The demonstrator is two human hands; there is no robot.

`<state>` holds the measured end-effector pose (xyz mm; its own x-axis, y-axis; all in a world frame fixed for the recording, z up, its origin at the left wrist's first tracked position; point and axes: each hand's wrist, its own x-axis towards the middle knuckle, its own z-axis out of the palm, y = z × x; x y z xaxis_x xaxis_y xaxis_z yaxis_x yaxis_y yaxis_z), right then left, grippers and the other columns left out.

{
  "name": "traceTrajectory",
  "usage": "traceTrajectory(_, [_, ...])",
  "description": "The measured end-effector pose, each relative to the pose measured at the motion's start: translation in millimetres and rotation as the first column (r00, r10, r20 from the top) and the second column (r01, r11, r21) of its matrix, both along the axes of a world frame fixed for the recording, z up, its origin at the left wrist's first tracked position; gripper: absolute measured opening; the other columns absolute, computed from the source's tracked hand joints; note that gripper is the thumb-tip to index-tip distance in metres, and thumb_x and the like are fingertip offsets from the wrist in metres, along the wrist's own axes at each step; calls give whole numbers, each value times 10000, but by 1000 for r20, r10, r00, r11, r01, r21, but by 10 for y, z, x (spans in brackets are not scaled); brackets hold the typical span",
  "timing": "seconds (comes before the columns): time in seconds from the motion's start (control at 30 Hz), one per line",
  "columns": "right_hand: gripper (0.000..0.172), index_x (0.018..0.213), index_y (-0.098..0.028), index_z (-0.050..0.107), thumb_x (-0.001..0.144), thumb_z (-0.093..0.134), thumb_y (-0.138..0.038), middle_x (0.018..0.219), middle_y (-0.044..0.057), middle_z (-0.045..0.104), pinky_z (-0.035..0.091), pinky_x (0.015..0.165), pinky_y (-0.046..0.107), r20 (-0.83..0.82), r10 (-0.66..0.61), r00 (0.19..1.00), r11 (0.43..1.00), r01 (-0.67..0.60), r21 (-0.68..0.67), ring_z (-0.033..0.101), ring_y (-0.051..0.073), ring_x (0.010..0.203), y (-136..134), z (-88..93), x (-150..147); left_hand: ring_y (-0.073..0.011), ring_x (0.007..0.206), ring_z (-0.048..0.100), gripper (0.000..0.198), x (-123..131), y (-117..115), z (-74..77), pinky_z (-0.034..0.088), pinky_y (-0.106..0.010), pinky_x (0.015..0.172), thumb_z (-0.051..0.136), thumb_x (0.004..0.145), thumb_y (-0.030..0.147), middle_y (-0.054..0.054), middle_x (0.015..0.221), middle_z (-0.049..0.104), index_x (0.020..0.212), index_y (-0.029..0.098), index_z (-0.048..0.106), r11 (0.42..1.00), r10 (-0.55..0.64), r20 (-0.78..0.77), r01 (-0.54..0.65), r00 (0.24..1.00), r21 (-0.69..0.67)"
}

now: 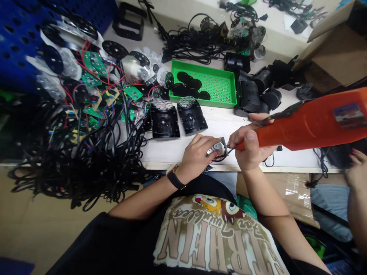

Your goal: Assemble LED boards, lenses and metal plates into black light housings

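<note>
A person's two bare hands meet over the front edge of a white workbench (220,124). The left hand (196,158), a black-strapped watch (174,179) on its wrist, grasps one small square metal bracket (219,148) in curled fingers, a round metal part set inside it and thin wires running from it. The bracket sits tilted just beyond the fingertips, its long axis running roughly across the view. The right hand (249,145) is clenched around one orange electric screwdriver (309,124), its long body slanting down from the upper right, its tip pointing left into the bracket. Beyond them lie two black housings with mesh tops (177,116), one green tray (218,84) holding about seven black discs (186,84) among small screws, and several green circuit boards (93,63). A tangled heap of black cables (86,152) spreads at left, below a blue crate (17,46). A second person's hand (357,172) enters at far right.
</note>
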<state>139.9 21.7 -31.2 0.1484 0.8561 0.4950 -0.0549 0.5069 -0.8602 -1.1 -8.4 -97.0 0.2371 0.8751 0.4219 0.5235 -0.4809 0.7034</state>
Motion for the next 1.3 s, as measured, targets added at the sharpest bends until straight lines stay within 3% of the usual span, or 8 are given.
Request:
traceTrajectory(0.6, [242,1079,-283,572,911,696,-406,596,-89,528,449,397,222,49,58,997,998,-58,1,503,91,399,-17,-82,-27,-224,1012,631,312,-1,-2,23,527,-376,918,588,1010,392,-61,1069,749,1223,184,681,999,-5,-12,5,1000,39])
traceTrajectory(0.87, [251,1026,-248,603,928,640,-476,628,-49,562,532,513,296,242,-1,970,1000,1,0,562,125,481,25,-223,37,-216,982,624,307,9,11,-7,521,-370,905,583,1015,398,-64,1065,750,1209,184,688,999,-2,-2,2,1000,42])
traceTrajectory(1.03, [223,983,-246,596,923,633,-458,591,-53,524,511,509,312,288,65,956,998,-62,-18,558,141,495,61,-305,-23,-211,936,620,216,15,20,-47,518,-348,854,611,1003,328,-49,994,743,1144,190,699,999,6,-24,-5,1000,54])
traceTrajectory(1.2, [201,885,-252,584,851,708,-406,562,-63,502,453,461,288,350,131,928,991,-113,-70,482,116,450,65,-259,-37,-228,928,623,78,32,28,-68,509,-340,799,707,931,247,-49,943,728,978,185,714,999,41,-75,-40,996,11])
traceTrajectory(1.3, [195,860,-242,564,880,676,-399,594,-58,521,460,471,275,301,138,944,990,-125,-61,493,102,453,76,-191,-27,-228,929,625,136,32,29,-35,502,-340,801,730,921,270,-43,944,731,1030,188,717,999,25,-53,-26,998,-25])
